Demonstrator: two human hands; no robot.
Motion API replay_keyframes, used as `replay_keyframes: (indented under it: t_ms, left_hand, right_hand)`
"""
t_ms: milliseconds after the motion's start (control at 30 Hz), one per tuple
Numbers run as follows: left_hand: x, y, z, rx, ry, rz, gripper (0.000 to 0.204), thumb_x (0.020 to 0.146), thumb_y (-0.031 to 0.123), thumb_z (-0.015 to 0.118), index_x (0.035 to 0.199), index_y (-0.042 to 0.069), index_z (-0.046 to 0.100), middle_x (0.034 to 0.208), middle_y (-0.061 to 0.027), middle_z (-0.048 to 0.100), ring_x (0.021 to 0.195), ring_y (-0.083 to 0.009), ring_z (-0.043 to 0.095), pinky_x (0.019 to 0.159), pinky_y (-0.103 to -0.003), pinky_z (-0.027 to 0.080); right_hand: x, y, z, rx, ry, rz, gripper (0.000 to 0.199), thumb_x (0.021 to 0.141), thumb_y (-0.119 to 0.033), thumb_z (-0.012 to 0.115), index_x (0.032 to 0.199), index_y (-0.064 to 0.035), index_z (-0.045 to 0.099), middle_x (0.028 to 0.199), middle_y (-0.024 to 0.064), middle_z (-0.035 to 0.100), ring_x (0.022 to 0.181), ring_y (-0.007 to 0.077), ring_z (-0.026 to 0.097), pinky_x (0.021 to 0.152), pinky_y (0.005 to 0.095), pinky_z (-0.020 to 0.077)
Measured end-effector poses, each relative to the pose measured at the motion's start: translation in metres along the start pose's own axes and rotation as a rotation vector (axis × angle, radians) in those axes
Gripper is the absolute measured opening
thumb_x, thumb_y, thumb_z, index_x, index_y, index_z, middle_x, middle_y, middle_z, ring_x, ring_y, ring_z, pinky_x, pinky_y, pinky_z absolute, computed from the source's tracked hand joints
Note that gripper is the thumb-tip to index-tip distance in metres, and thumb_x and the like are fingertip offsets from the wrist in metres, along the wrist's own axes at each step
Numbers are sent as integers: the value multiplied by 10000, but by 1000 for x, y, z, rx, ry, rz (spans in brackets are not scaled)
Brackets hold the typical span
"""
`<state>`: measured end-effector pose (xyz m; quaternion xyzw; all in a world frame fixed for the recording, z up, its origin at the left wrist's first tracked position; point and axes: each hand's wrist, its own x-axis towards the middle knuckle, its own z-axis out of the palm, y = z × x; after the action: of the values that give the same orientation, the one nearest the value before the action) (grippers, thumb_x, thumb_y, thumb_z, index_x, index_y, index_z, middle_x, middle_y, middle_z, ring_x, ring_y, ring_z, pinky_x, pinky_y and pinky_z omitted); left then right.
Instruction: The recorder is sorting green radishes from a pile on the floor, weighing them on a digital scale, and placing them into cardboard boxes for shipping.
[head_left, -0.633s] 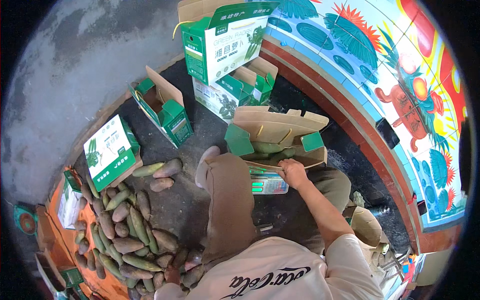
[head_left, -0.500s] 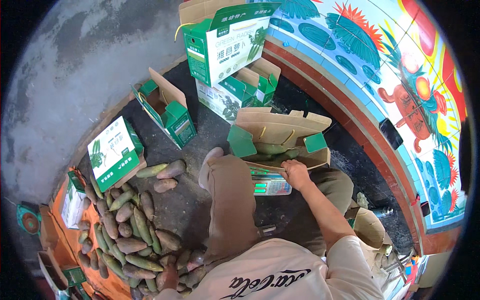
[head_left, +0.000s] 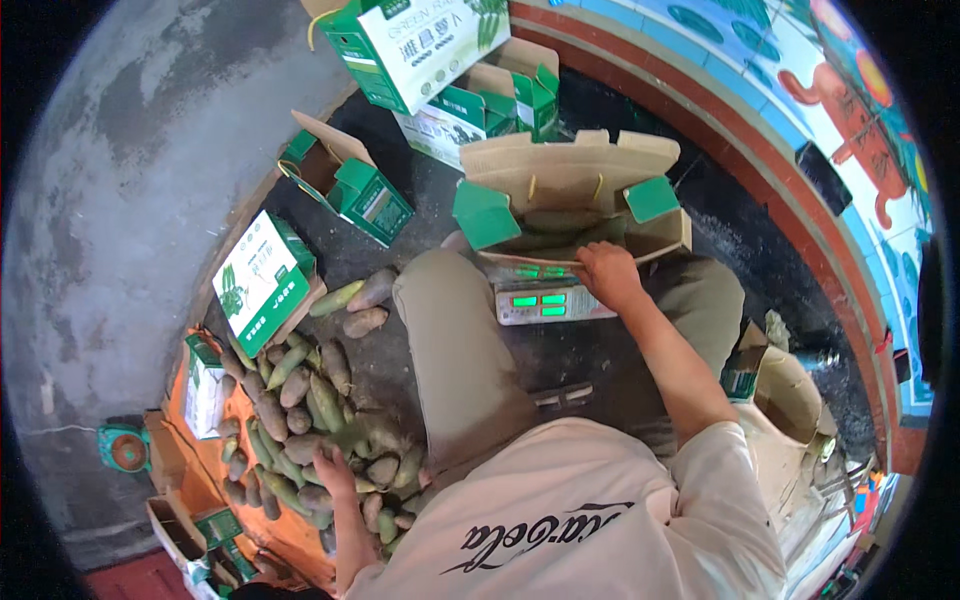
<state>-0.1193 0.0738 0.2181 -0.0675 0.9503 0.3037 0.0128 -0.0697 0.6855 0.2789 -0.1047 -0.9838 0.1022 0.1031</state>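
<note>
With my right hand [head_left: 608,272] I grip the near rim of an open green and white carton [head_left: 588,163], fingers hooked over its edge. Inside lie a few long green radishes [head_left: 560,222], partly in shadow. Under the carton is a scale [head_left: 552,306] with lit green displays. Down at the left, my left hand [head_left: 338,478] is over a heap of green and purplish-brown radishes [head_left: 297,386], its fingers apart and touching them. Beside it, one radish [head_left: 376,434] is smeared by motion. Part of that hand's fingers is hard to make out.
Behind stand stacked cartons [head_left: 412,52], and left of them an open carton [head_left: 350,190]. A closed-looking carton [head_left: 262,280] leans by the heap. Orange sheeting [head_left: 215,478] lies under radishes. At right are an open brown box [head_left: 790,395] and a painted wall [head_left: 740,50].
The view has tilted and shifted. My left hand has come up from deeper in the heap, and radishes near it have moved. My right hand stays on the carton's rim.
</note>
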Motion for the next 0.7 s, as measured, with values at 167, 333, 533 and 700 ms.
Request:
replay_keyframes:
  t_ms: [167,333,533,700]
  left_hand:
    - [35,173,-32,-587,156,68,414,910,122,488,1272,-6,334,1196,-136,451,1036,-214,482,819,-310,452]
    - [59,316,-31,-848,-24,261,393,898,129,500,1237,-3,351,1137,-138,469,1024,-232,512,858,-337,473]
    - [40,436,39,-908,-486,334,365,888,164,530,1193,7,404,1143,-125,484,1048,-228,507,934,-411,404]
    - [14,462,59,-840,-627,320,416,890,164,526,1256,20,392,1244,-123,464,1136,-252,480,933,-371,399]
  right_hand:
    - [-7,-6,5,-4,90,-34,128,704,-205,627,742,-97,571,715,67,568,743,258,573,666,383,460]
    - [-11,-3,8,3,140,-33,113,696,-195,618,717,-96,569,712,68,571,728,245,576,653,372,460]
    - [-9,-1,14,-10,213,-70,37,709,-137,550,698,-102,559,676,69,569,695,241,579,647,366,460]
    - [-7,-4,11,-55,237,-102,26,699,-120,541,687,-100,551,658,70,565,677,238,576,624,348,457]
